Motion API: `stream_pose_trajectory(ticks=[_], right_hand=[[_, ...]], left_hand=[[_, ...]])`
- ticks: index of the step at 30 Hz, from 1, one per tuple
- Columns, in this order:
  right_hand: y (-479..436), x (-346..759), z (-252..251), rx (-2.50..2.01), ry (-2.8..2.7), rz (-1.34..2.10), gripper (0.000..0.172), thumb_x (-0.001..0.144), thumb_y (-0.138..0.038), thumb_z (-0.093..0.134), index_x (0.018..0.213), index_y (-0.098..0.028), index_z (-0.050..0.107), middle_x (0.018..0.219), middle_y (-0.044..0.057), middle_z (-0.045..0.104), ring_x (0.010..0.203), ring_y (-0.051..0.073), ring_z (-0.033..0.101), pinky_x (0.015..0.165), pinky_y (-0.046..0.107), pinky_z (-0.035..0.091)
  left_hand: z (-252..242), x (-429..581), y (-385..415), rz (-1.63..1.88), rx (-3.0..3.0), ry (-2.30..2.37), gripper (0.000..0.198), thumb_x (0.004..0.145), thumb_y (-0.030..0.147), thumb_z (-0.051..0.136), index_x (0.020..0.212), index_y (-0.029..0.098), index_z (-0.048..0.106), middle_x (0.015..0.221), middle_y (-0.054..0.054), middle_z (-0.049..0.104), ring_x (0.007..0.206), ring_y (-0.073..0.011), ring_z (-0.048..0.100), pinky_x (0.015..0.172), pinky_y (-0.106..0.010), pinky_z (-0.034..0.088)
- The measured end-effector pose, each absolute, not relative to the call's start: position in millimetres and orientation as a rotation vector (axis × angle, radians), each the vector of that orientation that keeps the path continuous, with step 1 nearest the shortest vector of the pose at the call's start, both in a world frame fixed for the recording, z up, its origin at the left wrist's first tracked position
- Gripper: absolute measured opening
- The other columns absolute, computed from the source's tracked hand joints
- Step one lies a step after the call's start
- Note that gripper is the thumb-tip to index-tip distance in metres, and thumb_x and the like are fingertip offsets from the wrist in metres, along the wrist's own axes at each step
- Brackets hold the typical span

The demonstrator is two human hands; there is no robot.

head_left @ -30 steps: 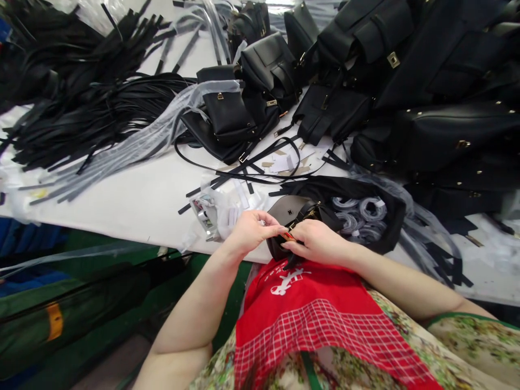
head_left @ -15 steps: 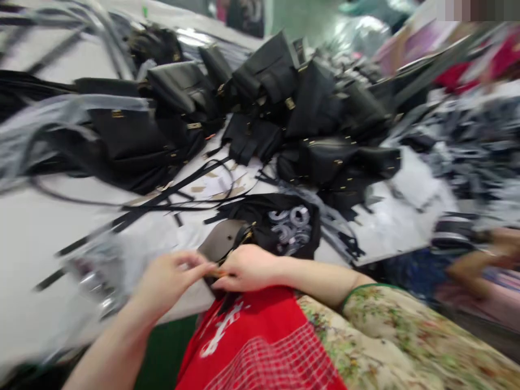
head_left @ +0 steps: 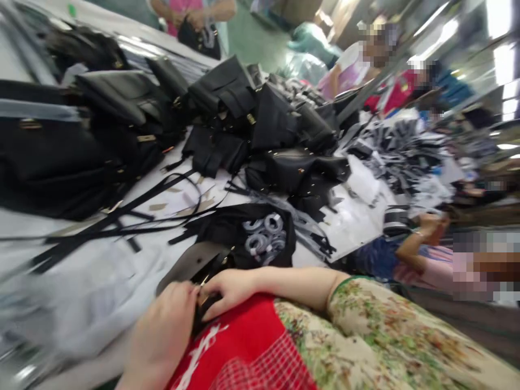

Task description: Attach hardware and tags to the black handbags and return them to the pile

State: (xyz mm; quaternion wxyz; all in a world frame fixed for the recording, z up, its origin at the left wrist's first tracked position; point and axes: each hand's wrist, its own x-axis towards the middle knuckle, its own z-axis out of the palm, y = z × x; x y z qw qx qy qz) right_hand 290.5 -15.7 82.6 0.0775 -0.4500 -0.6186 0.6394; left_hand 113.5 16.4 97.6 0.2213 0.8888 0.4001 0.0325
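Note:
Close to my body, a black bag piece with a grey-brown flap (head_left: 187, 264) and gold hardware lies at the table's front edge. My left hand (head_left: 164, 325) is closed at its near edge, the fingers curled and partly blurred. My right hand (head_left: 231, 290) grips the black part with gold fittings beside the flap, thumb and fingers bent around it. Exactly which part is pinched between the two hands is hidden. Just beyond, black fabric (head_left: 219, 227) holds several clear grey rolled rings (head_left: 265, 238).
Black handbags (head_left: 227, 89) are heaped across the back of the white table. Black straps (head_left: 109, 230) and paper scraps lie in the middle, clear plastic (head_left: 93, 292) at left. A co-worker's arm (head_left: 418, 246) is at right; another person's hands (head_left: 195, 19) hold a black bag at the back.
The view has swung right, showing more people. My left hand has come in against the bag piece and curled its fingers; the small brownish bit between my fingertips is no longer visible.

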Motion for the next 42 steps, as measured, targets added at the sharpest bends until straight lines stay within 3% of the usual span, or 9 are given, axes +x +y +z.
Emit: stream_pose_trajectory(ticks=[4, 8, 14, 20, 24, 27, 32, 38, 42], right_hand=[[-34.2, 293.8, 78.6, -1.470, -1.777, 1.750, 0.025, 0.089, -0.035, 0.056, 0.091, -0.013, 0.069, 0.090, 0.005, 0.071, 0.077, 0.015, 0.062, 0.072, 0.024, 0.044], [-38.2, 284.8, 73.9, -1.609, -1.753, 1.679, 0.028, 0.089, -0.033, 0.055, 0.078, -0.012, 0.069, 0.077, 0.007, 0.071, 0.067, 0.016, 0.061, 0.065, 0.026, 0.043], [-44.6, 274.6, 92.4, -1.554, -1.923, 1.397, 0.020, 0.087, -0.032, 0.059, 0.093, -0.016, 0.070, 0.093, 0.009, 0.072, 0.083, 0.020, 0.065, 0.075, 0.028, 0.044], [-41.7, 275.4, 83.2, -1.709, -1.784, 1.511, 0.019, 0.085, -0.024, 0.056, 0.071, -0.014, 0.066, 0.076, 0.006, 0.070, 0.068, 0.016, 0.060, 0.062, 0.025, 0.039], [-42.7, 283.7, 72.7, -1.749, -1.590, 1.574, 0.035, 0.087, -0.039, 0.055, 0.060, -0.015, 0.057, 0.058, -0.001, 0.057, 0.055, 0.011, 0.047, 0.053, 0.024, 0.030], [-43.6, 288.6, 70.0, -1.765, -1.513, 1.607, 0.039, 0.085, -0.046, 0.056, 0.060, -0.016, 0.054, 0.055, -0.003, 0.050, 0.053, 0.010, 0.041, 0.052, 0.024, 0.028], [-42.4, 289.6, 72.5, -1.713, -1.497, 1.649, 0.033, 0.084, -0.042, 0.057, 0.067, -0.015, 0.061, 0.062, -0.001, 0.057, 0.057, 0.012, 0.046, 0.056, 0.025, 0.034], [-20.0, 318.2, 86.6, -1.635, -1.423, 1.352, 0.033, 0.085, -0.045, 0.056, 0.076, -0.015, 0.067, 0.076, 0.003, 0.066, 0.072, 0.017, 0.058, 0.067, 0.027, 0.042], [12.0, 364.4, 83.0, -1.691, -1.036, 1.291, 0.036, 0.078, -0.053, 0.065, 0.076, -0.017, 0.065, 0.066, 0.000, 0.064, 0.062, 0.016, 0.057, 0.058, 0.025, 0.043]], left_hand=[[127.9, 118.8, 2.6, -0.120, 2.615, 1.022, 0.022, 0.092, 0.014, 0.040, 0.085, 0.017, 0.060, 0.080, -0.009, 0.063, 0.074, -0.0238, 0.062, 0.063, -0.032, 0.048], [120.0, 122.1, -3.3, 0.035, 2.545, 1.008, 0.014, 0.094, 0.019, 0.043, 0.091, 0.018, 0.057, 0.086, -0.008, 0.063, 0.076, -0.0218, 0.060, 0.065, -0.031, 0.047], [107.2, 112.5, 4.5, 0.326, 1.978, 1.261, 0.010, 0.092, 0.022, 0.050, 0.082, 0.020, 0.052, 0.083, -0.003, 0.065, 0.081, -0.0183, 0.062, 0.077, -0.032, 0.048], [113.8, 123.0, 1.5, 0.170, 1.773, 0.968, 0.010, 0.087, 0.022, 0.054, 0.077, 0.020, 0.051, 0.075, -0.001, 0.063, 0.073, -0.0165, 0.060, 0.072, -0.030, 0.047], [112.4, 102.5, 2.3, 0.162, 1.408, 0.907, 0.017, 0.090, 0.033, 0.051, 0.079, 0.020, 0.047, 0.061, 0.004, 0.056, 0.054, -0.0107, 0.052, 0.056, -0.023, 0.044], [103.9, 78.8, 9.8, 0.248, 1.153, 1.023, 0.025, 0.090, 0.042, 0.052, 0.081, 0.021, 0.042, 0.055, 0.007, 0.052, 0.048, -0.0083, 0.047, 0.050, -0.020, 0.039], [92.8, 58.4, 16.7, 0.296, 1.055, 1.207, 0.033, 0.076, 0.042, 0.071, 0.083, 0.020, 0.048, 0.054, 0.010, 0.046, 0.043, -0.0045, 0.041, 0.042, -0.016, 0.031], [86.8, 48.0, 31.1, 0.546, 0.893, 1.329, 0.037, 0.080, 0.051, 0.061, 0.086, 0.014, 0.058, 0.047, 0.011, 0.036, 0.037, -0.0033, 0.031, 0.037, -0.015, 0.021], [78.7, 35.1, 43.5, 0.670, 0.865, 1.397, 0.038, 0.078, 0.050, 0.061, 0.085, 0.013, 0.058, 0.050, 0.009, 0.042, 0.035, -0.0030, 0.034, 0.036, -0.016, 0.021]])
